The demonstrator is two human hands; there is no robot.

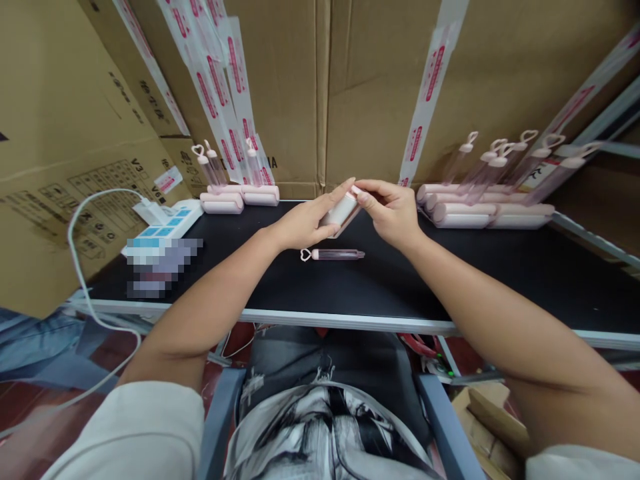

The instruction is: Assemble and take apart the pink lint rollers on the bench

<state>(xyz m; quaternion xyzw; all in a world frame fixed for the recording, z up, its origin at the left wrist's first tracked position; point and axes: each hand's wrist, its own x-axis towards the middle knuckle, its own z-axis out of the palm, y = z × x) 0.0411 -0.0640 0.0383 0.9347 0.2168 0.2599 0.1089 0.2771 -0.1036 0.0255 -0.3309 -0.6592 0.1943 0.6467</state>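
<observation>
Above the middle of the black table, my left hand is wrapped around a pale pink roller. My right hand pinches that roller's upper end with thumb and fingers. Just below my hands, a clear pink handle with a heart-shaped loop lies flat on the table, touched by neither hand.
Pink rollers with upright clear handles stand at the back left, and a bigger group at the back right. A white power strip with a cable lies on the left. Cardboard boxes hung with packaging strips wall the back.
</observation>
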